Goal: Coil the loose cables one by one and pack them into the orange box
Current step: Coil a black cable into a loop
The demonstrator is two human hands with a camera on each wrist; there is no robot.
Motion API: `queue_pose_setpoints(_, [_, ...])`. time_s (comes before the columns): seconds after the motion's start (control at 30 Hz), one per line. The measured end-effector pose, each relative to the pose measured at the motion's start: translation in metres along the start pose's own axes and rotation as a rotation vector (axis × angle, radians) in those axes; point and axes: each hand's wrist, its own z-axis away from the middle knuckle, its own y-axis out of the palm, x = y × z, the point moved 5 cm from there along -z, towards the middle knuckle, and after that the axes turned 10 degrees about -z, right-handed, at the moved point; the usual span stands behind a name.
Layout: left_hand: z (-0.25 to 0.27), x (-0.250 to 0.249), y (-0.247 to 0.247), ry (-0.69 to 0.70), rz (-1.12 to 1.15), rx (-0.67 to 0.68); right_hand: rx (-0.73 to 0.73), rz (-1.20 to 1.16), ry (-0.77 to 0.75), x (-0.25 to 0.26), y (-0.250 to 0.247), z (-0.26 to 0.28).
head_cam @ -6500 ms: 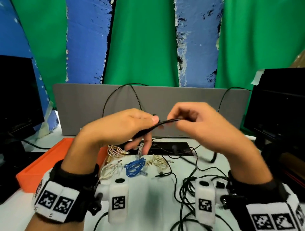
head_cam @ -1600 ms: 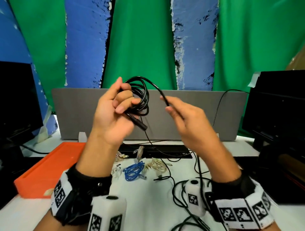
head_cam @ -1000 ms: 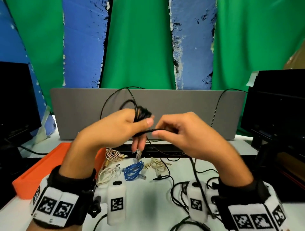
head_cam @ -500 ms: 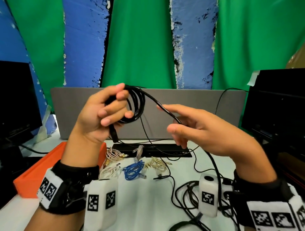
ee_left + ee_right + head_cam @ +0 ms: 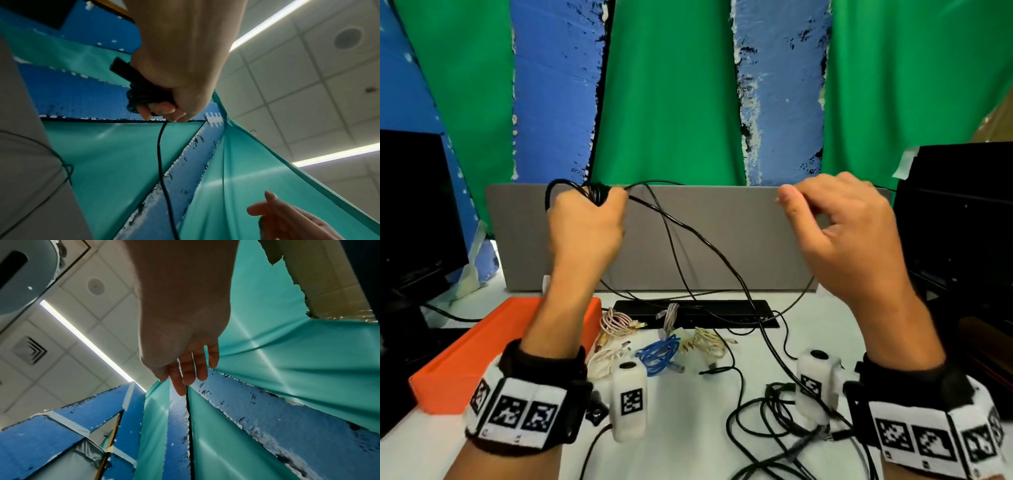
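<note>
A bundle of black cable [image 5: 595, 193] is clenched in the raised left hand [image 5: 585, 233], its tail trailing to the table [image 5: 688, 428], while the right hand [image 5: 846, 236] is held loosely curled, apparently empty, and the orange box [image 5: 482, 356] is seen at left.

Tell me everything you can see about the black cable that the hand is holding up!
The black cable is thin, smooth and rubbery-looking. Several loops are bunched in the left hand, whose fingers curl round them, and a stubby black plug end pokes out by the palm in the left wrist view. The loose rest sags down toward the white table. The right hand is off to the side, not touching it as far as the views show.
</note>
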Motion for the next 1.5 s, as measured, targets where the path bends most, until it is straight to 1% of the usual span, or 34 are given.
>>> queue_pose_setpoints(0.03, [0.000, 0.000, 0.001, 0.015, -0.078, -0.007, 0.008, -0.017, 0.012, 0.003, -0.001, 0.000])
queue_pose_setpoints(0.07, [0.002, -0.001, 0.003, 0.010, -0.086, 0.018, 0.034, -0.067, 0.032, 0.006, -0.001, 0.000])
queue_pose_setpoints(0.13, [0.011, -0.011, 0.012, 0.018, -0.001, 0.104, 0.150, -0.204, 0.086, 0.018, 0.009, 0.002])
queue_pose_setpoints(0.17, [0.018, -0.017, 0.017, 0.049, 0.018, 0.139, 0.242, -0.227, 0.123, 0.026, 0.019, 0.004])
queue_pose_setpoints(0.23, [0.034, -0.031, 0.024, 0.128, 0.024, 0.202, 0.473, -0.177, 0.205, 0.040, 0.043, 0.013])
queue_pose_setpoints(0.27, [0.041, -0.037, 0.027, 0.159, 0.057, 0.253, 0.571, -0.152, 0.248, 0.045, 0.056, 0.020])
queue_pose_setpoints(0.3, [0.048, -0.042, 0.030, 0.163, 0.131, 0.327, 0.629, -0.167, 0.283, 0.050, 0.067, 0.026])
queue_pose_setpoints(0.33, [0.054, -0.045, 0.034, 0.139, 0.253, 0.434, 0.625, -0.230, 0.308, 0.055, 0.074, 0.030])
queue_pose_setpoints(0.37, [0.060, -0.048, 0.039, 0.093, 0.397, 0.565, 0.562, -0.325, 0.322, 0.058, 0.077, 0.031])
queue_pose_setpoints(0.43, [0.068, -0.049, 0.046, -0.021, 0.698, 0.858, 0.390, -0.508, 0.314, 0.059, 0.076, 0.028])
queue_pose_setpoints(0.5, [0.075, -0.053, 0.049, -0.091, 1.020, 1.178, 0.296, -0.658, 0.306, 0.055, 0.070, 0.025])
queue_pose_setpoints(0.53, [0.079, -0.055, 0.047, -0.093, 1.166, 1.329, 0.286, -0.743, 0.318, 0.053, 0.066, 0.024])
queue_pose_setpoints(0.57, [0.081, -0.057, 0.045, -0.072, 1.278, 1.442, 0.293, -0.820, 0.335, 0.052, 0.064, 0.023])
queue_pose_setpoints(0.6, [0.082, -0.058, 0.043, -0.040, 1.346, 1.500, 0.305, -0.863, 0.347, 0.052, 0.063, 0.022])
queue_pose_setpoints(0.63, [0.082, -0.058, 0.041, -0.003, 1.364, 1.508, 0.304, -0.869, 0.355, 0.052, 0.063, 0.021])
queue_pose_setpoints(0.67, [0.081, -0.056, 0.041, 0.031, 1.341, 1.483, 0.284, -0.858, 0.357, 0.052, 0.064, 0.020])
queue_pose_setpoints(0.7, [0.079, -0.054, 0.041, 0.060, 1.282, 1.428, 0.247, -0.851, 0.361, 0.052, 0.065, 0.020])
queue_pose_setpoints(0.73, [0.077, -0.052, 0.041, 0.079, 1.194, 1.346, 0.203, -0.852, 0.365, 0.054, 0.066, 0.020])
queue_pose_setpoints(0.83, [0.067, -0.046, 0.042, 0.106, 0.858, 1.042, 0.085, -0.840, 0.379, 0.056, 0.062, 0.018])
queue_pose_setpoints(0.87, [0.064, -0.047, 0.041, 0.159, 0.730, 0.938, 0.076, -0.868, 0.414, 0.054, 0.061, 0.017])
queue_pose_setpoints(0.97, [0.060, -0.055, 0.037, 0.423, 0.357, 0.642, 0.103, -0.978, 0.541, 0.049, 0.058, 0.016])
queue_pose_setpoints(1.0, [0.061, -0.058, 0.037, 0.492, 0.296, 0.578, 0.098, -0.972, 0.549, 0.047, 0.057, 0.015])
queue_pose_setpoints(1.03, [0.063, -0.058, 0.038, 0.535, 0.271, 0.542, 0.081, -0.955, 0.540, 0.045, 0.056, 0.015])
queue_pose_setpoints(1.1, [0.066, -0.058, 0.041, 0.562, 0.267, 0.549, 0.054, -0.882, 0.474, 0.043, 0.052, 0.014])
queue_pose_setpoints(1.13, [0.067, -0.058, 0.042, 0.536, 0.287, 0.596, 0.061, -0.811, 0.421, 0.042, 0.049, 0.013])
queue_pose_setpoints(1.17, [0.067, -0.056, 0.043, 0.477, 0.339, 0.676, 0.082, -0.737, 0.366, 0.042, 0.047, 0.012])
queue_pose_setpoints(1.23, [0.067, -0.050, 0.043, 0.291, 0.534, 0.909, 0.149, -0.666, 0.269, 0.042, 0.045, 0.012])
queue_pose_setpoints(1.27, [0.069, -0.048, 0.042, 0.181, 0.644, 1.028, 0.183, -0.684, 0.240, 0.044, 0.046, 0.012])
queue_pose_setpoints(1.3, [0.071, -0.047, 0.042, 0.085, 0.730, 1.117, 0.206, -0.717, 0.221, 0.046, 0.046, 0.012])
queue_pose_setpoints(1.33, [0.072, -0.047, 0.042, 0.016, 0.788, 1.160, 0.213, -0.748, 0.198, 0.048, 0.046, 0.012])
queue_pose_setpoints(1.37, [0.072, -0.048, 0.044, -0.026, 0.818, 1.169, 0.204, -0.759, 0.173, 0.050, 0.045, 0.012])
queue_pose_setpoints(1.43, [0.078, -0.052, 0.048, -0.055, 0.836, 1.167, 0.178, -0.724, 0.123, 0.050, 0.042, 0.012])
queue_pose_setpoints(1.5, [0.086, -0.058, 0.052, -0.065, 0.882, 1.181, 0.160, -0.634, 0.095, 0.046, 0.043, 0.013])
